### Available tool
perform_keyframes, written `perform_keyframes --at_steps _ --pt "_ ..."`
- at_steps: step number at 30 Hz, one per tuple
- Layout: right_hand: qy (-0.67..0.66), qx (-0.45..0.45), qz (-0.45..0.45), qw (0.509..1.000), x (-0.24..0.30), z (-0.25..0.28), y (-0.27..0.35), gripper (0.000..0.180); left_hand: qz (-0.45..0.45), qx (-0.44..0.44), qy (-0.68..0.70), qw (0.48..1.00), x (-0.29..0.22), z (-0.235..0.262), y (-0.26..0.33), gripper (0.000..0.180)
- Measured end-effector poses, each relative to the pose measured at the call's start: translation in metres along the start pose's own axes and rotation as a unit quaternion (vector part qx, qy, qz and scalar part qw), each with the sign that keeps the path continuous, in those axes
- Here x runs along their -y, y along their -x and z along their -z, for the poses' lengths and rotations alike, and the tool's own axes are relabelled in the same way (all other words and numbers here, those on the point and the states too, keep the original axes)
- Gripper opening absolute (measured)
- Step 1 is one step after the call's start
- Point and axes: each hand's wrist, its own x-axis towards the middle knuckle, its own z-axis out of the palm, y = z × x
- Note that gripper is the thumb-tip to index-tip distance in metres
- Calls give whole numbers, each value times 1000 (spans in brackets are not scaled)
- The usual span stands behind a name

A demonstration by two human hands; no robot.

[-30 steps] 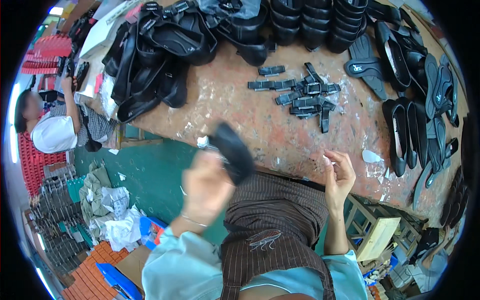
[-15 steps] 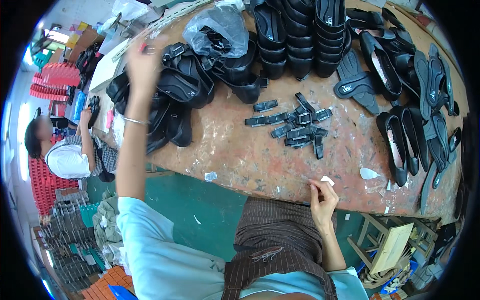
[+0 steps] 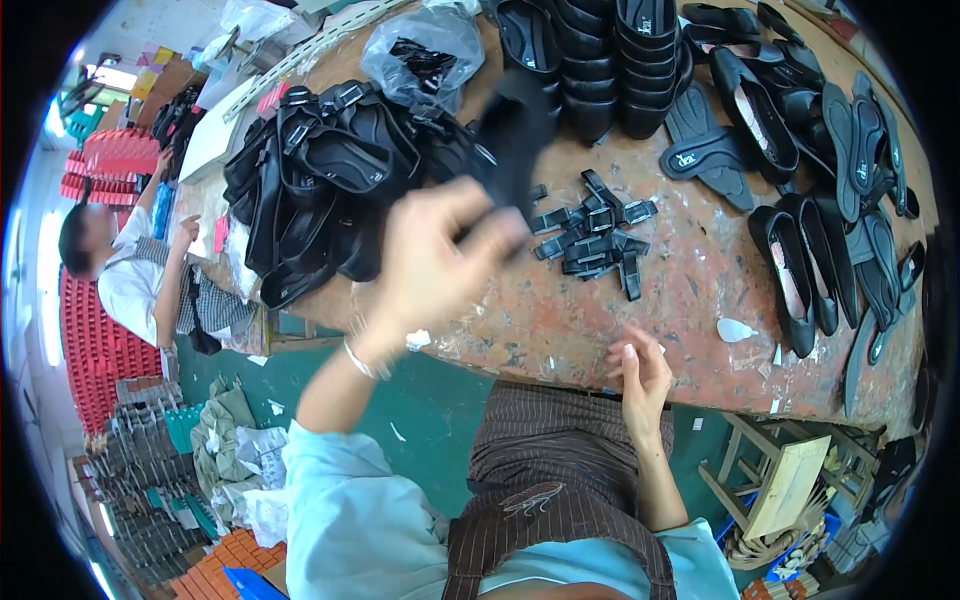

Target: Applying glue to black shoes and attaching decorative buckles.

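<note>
My left hand [image 3: 435, 260] closes round the near end of a black shoe [image 3: 518, 125], thumb against the other fingers' side, but both are so blurred that I cannot make out each fingertip. The shoe rises beyond my fingers, above the bench [image 3: 700, 300], its outline smeared. To the right of that grip lie black buckled strips [image 3: 600, 235] in a loose cluster, one partly hidden behind the shoe. My right hand [image 3: 645, 385] hovers at the bench edge nearer me, fingers loosely curled with the thumb close by; whether they pinch anything, I cannot tell. Left of my left fingers is a heap of black shoes [image 3: 335, 165], the lower ones half buried. Beyond them sits a cloudy plastic bag [image 3: 390, 65], its dark contents indistinct; the stacked shoes [image 3: 590, 85] are cut off at the top.
</note>
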Motion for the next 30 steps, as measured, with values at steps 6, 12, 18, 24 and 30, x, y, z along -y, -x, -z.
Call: perform_keyframes --at_steps 6,12,18,24,30 --pt "-389 90 -221 890 53 -14 -12 59 -324 175 -92 925 -10 -60 86 33" --pt "-285 88 -149 943 56 13 11 68 -44 -185 -291 938 80 -50 -15 42" --pt "-295 99 -158 937 38 28 35 79 193 -200 438 855 120 -14 -79 18" --pt "-275 122 -175 937 31 33 47 81 42 -216 524 823 40 1 20 34" --pt "-295 112 -204 927 28 35 46 78 -183 -49 -127 974 32 -41 115 34"
